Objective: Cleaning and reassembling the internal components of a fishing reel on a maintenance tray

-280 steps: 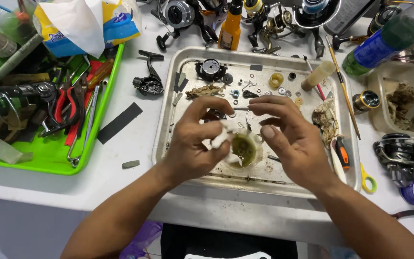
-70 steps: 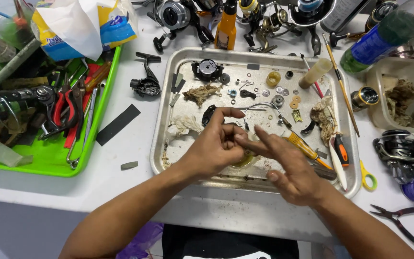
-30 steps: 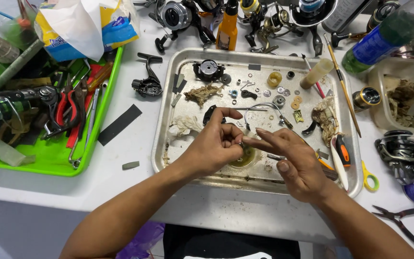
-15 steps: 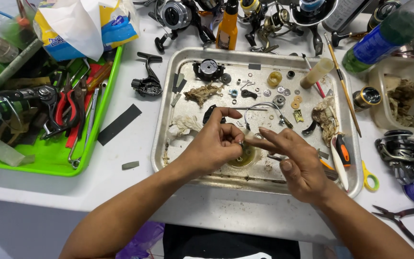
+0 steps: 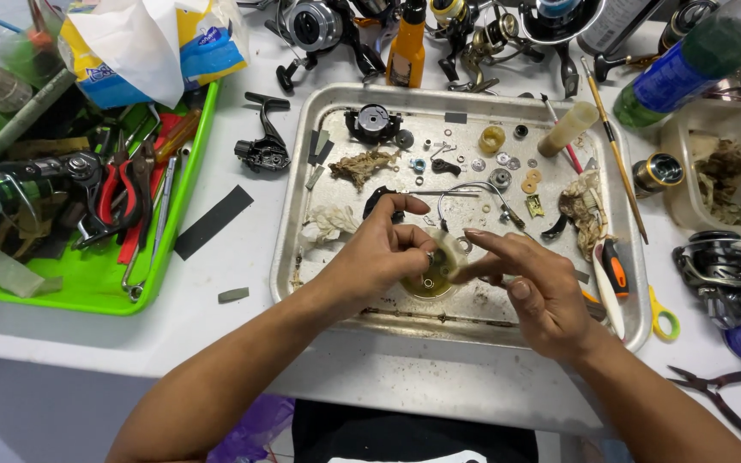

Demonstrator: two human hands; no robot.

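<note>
Both hands meet over the middle of a dirty metal tray (image 5: 295,214). My left hand (image 5: 383,249) pinches a small metal part at its fingertips, right above a small round dish of yellowish grease (image 5: 426,283). My right hand (image 5: 529,287) reaches in from the right, its index finger touching the same part and a pale round piece beside it; a thin tool seems to lie under its fingers. Loose washers, screws and reel parts (image 5: 499,167) are scattered across the tray's far half.
A green tray (image 5: 87,283) with pliers and tools sits at the left. Fishing reels (image 5: 310,21) crowd the far edge, with an orange bottle (image 5: 406,47) and a green bottle (image 5: 688,60). A reel (image 5: 718,270), pliers (image 5: 718,399) and a clear tub (image 5: 731,176) lie at the right.
Over nine seconds the hands shifted from cupping the grease dish to pinching a small part above it. In the last second they barely moved; the right fingers closed in slightly.
</note>
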